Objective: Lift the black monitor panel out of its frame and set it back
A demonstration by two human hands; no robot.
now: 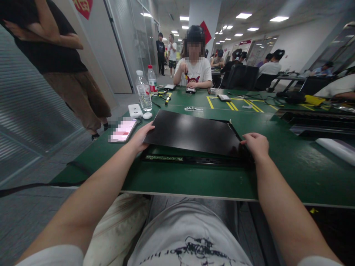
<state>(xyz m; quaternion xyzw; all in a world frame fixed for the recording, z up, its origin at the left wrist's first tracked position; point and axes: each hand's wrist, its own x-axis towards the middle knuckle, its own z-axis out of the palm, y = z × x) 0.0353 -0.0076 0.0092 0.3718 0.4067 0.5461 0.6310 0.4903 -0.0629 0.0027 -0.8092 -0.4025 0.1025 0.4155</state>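
A flat, glossy black screen panel [191,129] is tilted over a thin black frame [213,161], its left end raised. A green circuit strip [163,158] shows along the frame's near side. My left hand [141,138] grips the panel's left edge, with the thumb on top and the other fingers beneath. At the right end, my right hand [255,145] is closed, thumb and fingers pinched at the frame's right side. The exact hold of those fingertips is partly hidden. Most of the frame's inside lies under the panel.
On the green table [194,181], a phone [124,130], a white case [147,115] and two bottles, one clear [144,92], stand left. Black strips [313,120] and a white bar [337,149] lie right. A co-worker [194,70] sits opposite; another person [55,48] stands left.
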